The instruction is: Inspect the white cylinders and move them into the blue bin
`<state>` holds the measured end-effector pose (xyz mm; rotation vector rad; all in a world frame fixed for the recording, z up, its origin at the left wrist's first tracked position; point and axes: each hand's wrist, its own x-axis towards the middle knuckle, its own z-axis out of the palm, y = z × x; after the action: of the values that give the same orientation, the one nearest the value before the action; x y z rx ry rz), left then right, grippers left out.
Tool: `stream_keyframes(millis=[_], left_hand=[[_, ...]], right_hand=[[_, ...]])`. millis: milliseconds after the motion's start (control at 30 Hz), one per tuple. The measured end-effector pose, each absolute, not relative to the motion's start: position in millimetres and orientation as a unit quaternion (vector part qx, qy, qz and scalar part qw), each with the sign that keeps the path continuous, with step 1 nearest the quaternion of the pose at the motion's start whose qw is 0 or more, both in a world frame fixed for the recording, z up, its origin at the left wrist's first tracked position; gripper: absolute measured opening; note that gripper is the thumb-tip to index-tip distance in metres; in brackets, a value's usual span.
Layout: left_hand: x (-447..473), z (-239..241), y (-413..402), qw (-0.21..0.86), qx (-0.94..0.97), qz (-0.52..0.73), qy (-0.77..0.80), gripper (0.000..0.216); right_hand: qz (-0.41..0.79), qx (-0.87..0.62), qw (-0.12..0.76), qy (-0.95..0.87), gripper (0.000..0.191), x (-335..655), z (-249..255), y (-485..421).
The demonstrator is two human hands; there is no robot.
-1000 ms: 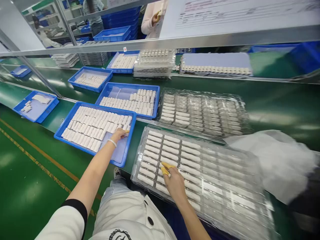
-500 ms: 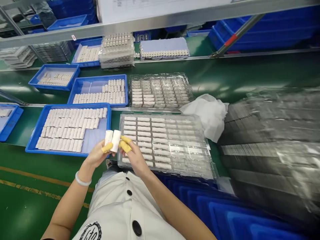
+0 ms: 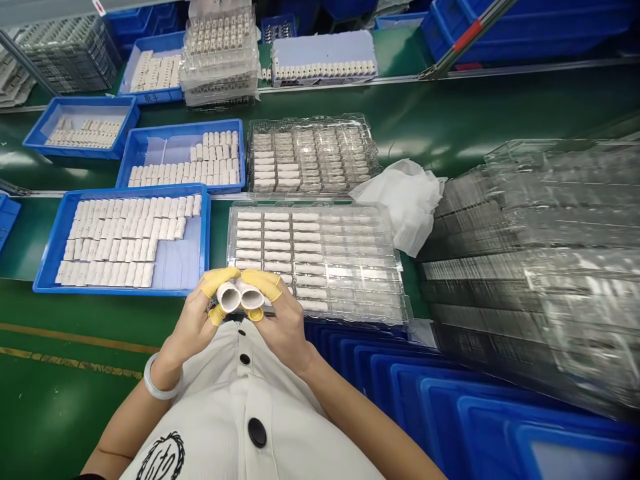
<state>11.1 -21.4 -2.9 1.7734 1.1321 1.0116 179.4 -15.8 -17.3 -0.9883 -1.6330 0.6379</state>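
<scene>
- Hands meet just above the white shirt [image 3: 220, 413], near the trays.
- On the left hand [image 3: 193, 323], fingers [image 3: 220, 279] w/ yellow caps are pinched tight on one white piece [image 3: 229, 298].
- On the right hand [image 3: 285, 323], fingers [image 3: 263, 280] are clamped on the 2nd white piece [image 3: 252, 299].
- The 2 pieces touch side by side, round ends facing the camera.
- To the left, a blue tray [image 3: 120, 291] w/ rows of white pieces sits on the green surface [image 3: 450, 120].
- Just behind the hands is a clear tray [image 3: 380, 293], partly filled.
- To the right are a white cloth [image 3: 405, 200] & a stack of clear trays [image 3: 540, 267].
</scene>
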Motion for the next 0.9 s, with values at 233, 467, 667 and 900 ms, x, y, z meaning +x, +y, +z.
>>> stream_keyframes(millis=[233, 467, 667, 900], left_hand=[[11.0, -2.5, -24.6, 0.388, 0.7, 0.401, 0.446, 0.045], [11.4, -2.9, -24.6, 0.373, 0.706, 0.396, 0.453, 0.046], [13.0, -1.4, -24.7, 0.373, 0.699, 0.4, 0.46, 0.045], [14.0, -3.2, -24.2, 0.377, 0.695, 0.392, 0.47, 0.043]], right_hand=[[0.259, -0.417, 0.533, -0.689, 0.041, 180.0, -14.0, -16.8], [0.268, -0.422, 0.527, -0.687, 0.042, 180.5, -15.9, -17.7], [0.283, -0.416, 0.535, -0.679, 0.043, 180.6, -16.2, -16.9], [0.299, -0.426, 0.526, -0.673, 0.036, 181.7, -14.8, -15.8]])
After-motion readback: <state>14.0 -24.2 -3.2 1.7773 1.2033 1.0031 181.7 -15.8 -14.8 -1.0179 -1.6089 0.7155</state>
